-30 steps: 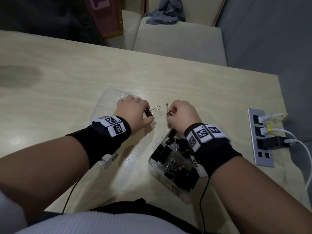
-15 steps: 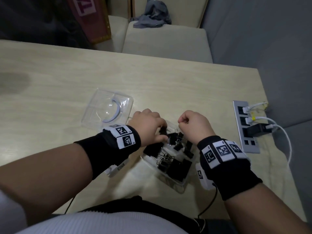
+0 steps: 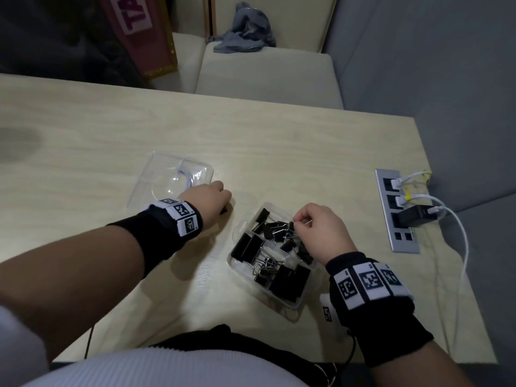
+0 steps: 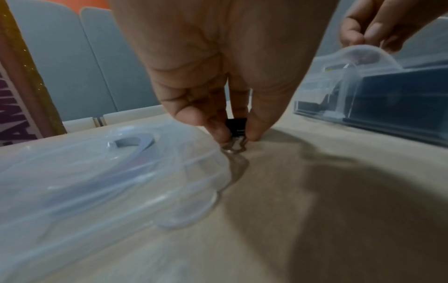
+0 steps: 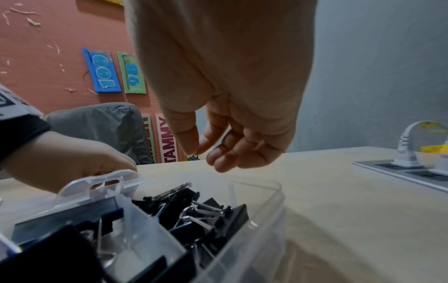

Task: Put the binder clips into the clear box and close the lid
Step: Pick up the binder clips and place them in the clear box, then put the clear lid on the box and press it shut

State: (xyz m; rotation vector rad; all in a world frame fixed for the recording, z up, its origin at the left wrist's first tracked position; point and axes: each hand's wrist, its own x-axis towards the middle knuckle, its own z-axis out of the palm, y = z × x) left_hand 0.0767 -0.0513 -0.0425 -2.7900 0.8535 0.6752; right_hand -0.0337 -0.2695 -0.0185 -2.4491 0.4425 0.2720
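- Left hand [image 3: 208, 201]: having left the box half a second ago, now pinching a small binder clip [image 4: 236, 126] on the table [image 3: 279, 141], beside the lid [image 3: 173, 177].
- Right hand [image 3: 321, 230]: hovering over the clear box [image 3: 296, 305], thumb and forefinger pinching something tiny.
- Box: holding many clips [image 3: 279, 263]; lid lying off, far left.

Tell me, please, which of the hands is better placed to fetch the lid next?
Probably the left hand: it sits right beside the lid, though it pinches a small binder clip. The right hand hovers over the clear box.
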